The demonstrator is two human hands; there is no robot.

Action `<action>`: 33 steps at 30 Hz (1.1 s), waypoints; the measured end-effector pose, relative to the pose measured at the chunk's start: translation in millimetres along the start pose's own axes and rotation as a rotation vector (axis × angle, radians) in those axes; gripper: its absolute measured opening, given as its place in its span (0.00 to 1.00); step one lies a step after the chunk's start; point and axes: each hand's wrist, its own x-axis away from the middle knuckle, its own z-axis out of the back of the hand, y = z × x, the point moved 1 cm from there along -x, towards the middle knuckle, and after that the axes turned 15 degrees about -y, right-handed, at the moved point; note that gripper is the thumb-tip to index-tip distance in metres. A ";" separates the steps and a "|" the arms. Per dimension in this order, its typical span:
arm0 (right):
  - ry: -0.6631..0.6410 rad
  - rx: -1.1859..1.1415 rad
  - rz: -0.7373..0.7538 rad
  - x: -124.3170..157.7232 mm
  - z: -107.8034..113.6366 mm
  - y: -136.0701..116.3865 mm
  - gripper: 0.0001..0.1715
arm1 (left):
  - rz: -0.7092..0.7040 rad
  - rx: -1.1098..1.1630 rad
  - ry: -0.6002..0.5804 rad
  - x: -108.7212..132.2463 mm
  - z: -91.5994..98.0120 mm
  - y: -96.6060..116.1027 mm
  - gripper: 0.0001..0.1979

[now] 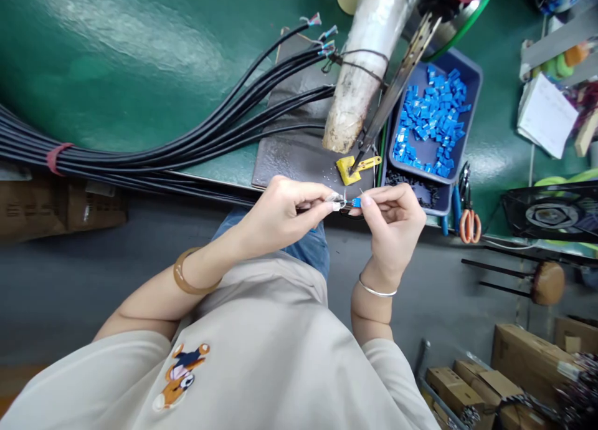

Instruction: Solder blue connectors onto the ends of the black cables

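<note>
Blue connector (356,202), nearer you than the yellow block (346,170), was pinched by your right hand (393,213); your left hand (283,215) pinched thin wires (344,200), which an uneven pull risked bending.

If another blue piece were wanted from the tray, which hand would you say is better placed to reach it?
Probably the right hand: it is nearer the tray of blue pieces than the left hand, though it may first need to release its blue connector.
</note>
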 end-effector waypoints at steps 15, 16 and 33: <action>0.085 0.388 0.032 16.4 -10.8 -19.4 0.06 | 0.116 0.147 -0.016 -3.7 -5.8 -3.6 0.07; 0.068 0.400 0.046 14.7 -12.1 -18.9 0.05 | 0.113 0.140 -0.020 -4.1 -6.3 -3.7 0.07; 0.034 0.332 0.159 11.2 -20.7 -1.5 0.04 | 0.196 0.574 -0.118 -4.1 -2.5 -8.6 0.12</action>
